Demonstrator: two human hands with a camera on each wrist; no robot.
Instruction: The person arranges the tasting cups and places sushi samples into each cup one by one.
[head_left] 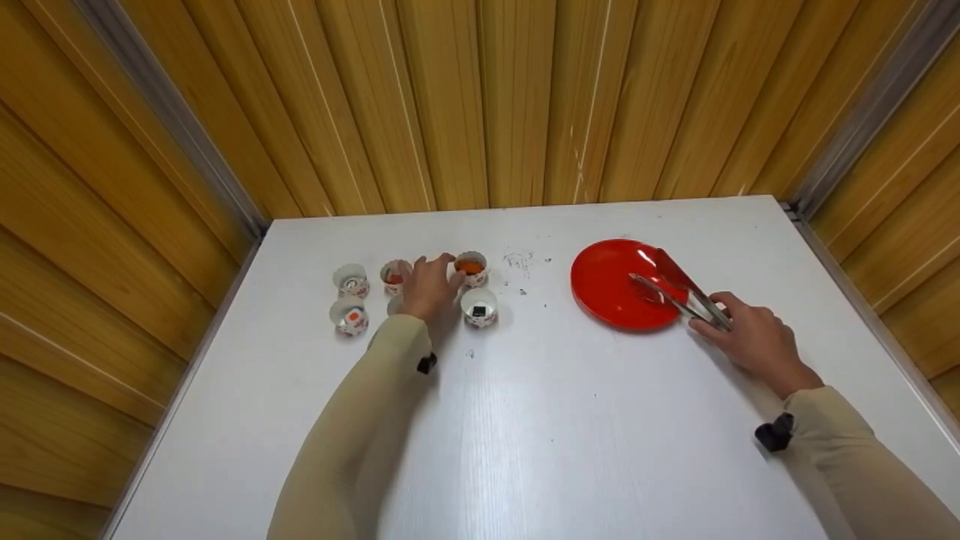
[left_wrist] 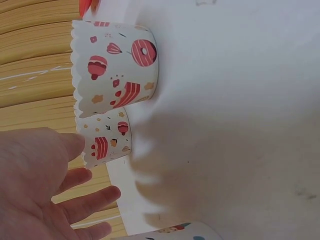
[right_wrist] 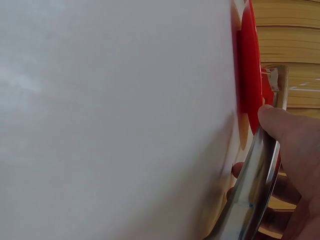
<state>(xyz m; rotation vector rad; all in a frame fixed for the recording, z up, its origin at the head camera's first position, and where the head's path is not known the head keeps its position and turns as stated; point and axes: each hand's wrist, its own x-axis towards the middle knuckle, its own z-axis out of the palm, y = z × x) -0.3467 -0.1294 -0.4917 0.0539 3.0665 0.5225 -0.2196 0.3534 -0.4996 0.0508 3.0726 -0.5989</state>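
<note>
My left hand (head_left: 431,286) reaches over a group of small printed paper cups, fingers spread. Its thumb is at the scalloped rim of the far right cup (head_left: 471,279), which has something orange inside; whether they touch I cannot tell. In the left wrist view, the thumb overlaps that cup (left_wrist: 107,142), behind a nearer cup (left_wrist: 120,70). My right hand (head_left: 757,341) holds metal tongs (head_left: 686,306), whose spread arms reach over a red plate (head_left: 607,300). The right wrist view has the thumb against the tongs (right_wrist: 250,190), beside the plate's edge (right_wrist: 250,65).
Left of my left hand stand two cups, one with a red-and-white piece (head_left: 352,316) inside. A cup with reddish contents (head_left: 394,276) is beside the hand; another is mostly hidden. The near right cup (head_left: 480,309) holds something black. Yellow wood-patterned walls (head_left: 510,105) enclose the white table (head_left: 525,420).
</note>
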